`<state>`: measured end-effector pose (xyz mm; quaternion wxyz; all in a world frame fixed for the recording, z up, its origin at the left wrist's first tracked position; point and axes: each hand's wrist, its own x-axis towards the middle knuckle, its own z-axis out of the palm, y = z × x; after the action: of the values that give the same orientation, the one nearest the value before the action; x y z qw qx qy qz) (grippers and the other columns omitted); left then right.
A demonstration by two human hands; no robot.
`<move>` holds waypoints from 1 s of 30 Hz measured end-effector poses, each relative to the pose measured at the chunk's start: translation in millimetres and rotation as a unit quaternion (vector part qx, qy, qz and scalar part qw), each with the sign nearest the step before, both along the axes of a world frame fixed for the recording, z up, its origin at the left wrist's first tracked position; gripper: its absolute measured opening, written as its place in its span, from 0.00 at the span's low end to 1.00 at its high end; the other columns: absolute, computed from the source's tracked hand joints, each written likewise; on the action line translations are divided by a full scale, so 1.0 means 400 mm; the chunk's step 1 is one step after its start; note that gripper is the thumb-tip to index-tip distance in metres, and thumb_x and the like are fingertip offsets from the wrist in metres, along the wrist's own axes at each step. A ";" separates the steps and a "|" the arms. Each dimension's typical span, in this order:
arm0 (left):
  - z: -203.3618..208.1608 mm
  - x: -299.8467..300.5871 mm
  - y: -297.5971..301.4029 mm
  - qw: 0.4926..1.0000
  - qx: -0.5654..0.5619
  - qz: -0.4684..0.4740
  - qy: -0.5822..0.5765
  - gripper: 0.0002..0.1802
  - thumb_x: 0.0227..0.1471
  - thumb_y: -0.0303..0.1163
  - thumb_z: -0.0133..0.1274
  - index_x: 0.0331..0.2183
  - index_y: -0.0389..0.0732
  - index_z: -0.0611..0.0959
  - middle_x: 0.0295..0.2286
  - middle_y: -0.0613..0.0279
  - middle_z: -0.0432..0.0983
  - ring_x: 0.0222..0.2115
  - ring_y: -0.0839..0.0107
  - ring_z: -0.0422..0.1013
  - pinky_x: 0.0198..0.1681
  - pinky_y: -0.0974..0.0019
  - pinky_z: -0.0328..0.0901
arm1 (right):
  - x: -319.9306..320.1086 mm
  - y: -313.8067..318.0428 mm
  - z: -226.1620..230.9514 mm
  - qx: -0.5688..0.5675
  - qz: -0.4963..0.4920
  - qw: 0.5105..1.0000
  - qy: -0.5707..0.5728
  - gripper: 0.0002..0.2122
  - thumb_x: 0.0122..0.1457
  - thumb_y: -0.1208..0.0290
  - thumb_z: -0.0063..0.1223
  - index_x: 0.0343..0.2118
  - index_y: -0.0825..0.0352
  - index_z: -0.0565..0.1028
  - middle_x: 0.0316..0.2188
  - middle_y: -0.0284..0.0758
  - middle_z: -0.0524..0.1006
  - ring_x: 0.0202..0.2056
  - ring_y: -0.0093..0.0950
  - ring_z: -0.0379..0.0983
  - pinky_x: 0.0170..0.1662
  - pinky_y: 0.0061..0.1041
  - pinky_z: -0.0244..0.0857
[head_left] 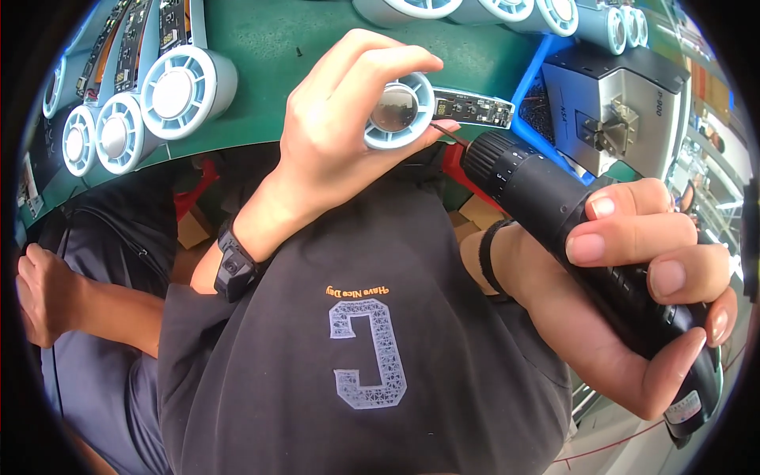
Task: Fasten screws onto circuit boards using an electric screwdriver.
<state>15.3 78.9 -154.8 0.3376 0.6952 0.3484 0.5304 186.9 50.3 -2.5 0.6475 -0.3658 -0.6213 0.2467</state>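
Note:
My left hand [317,134] is closed around the round head of a light blue fan housing [396,108], with its thumb under the rim and its fingers over the top. From that head a curved handle with a black circuit board [473,108] extends to the right. My right hand [649,245] grips a black electric screwdriver [546,186] lying diagonally across the view. The thin screwdriver bit [451,134] reaches the lower right side of the round head, beside my left thumb. Whether the tip sits on a screw is too small to tell.
Several similar housings [178,91] lie at the left of the green mat [261,71], and more housings [491,6] line the far edge. A grey and black screw feeder [649,103] stands right, beside a blue tray [529,131]. Another person's hand [47,294] is at the left.

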 end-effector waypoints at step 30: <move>0.049 -0.025 -0.021 0.998 -0.002 -0.001 0.058 0.28 0.35 0.28 0.76 0.43 0.43 0.84 0.37 0.61 0.79 0.35 0.58 0.77 0.36 0.60 0.73 | -0.113 0.003 -0.052 0.032 -0.036 0.995 0.086 0.14 0.62 0.61 0.47 0.44 0.65 0.70 0.23 0.36 0.67 0.11 0.29 0.63 0.18 0.30 0.60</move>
<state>5.4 70.5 -135.2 0.3185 0.7247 0.3674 0.4882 141.6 51.5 -23.3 0.7182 -0.3447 -0.5572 0.2341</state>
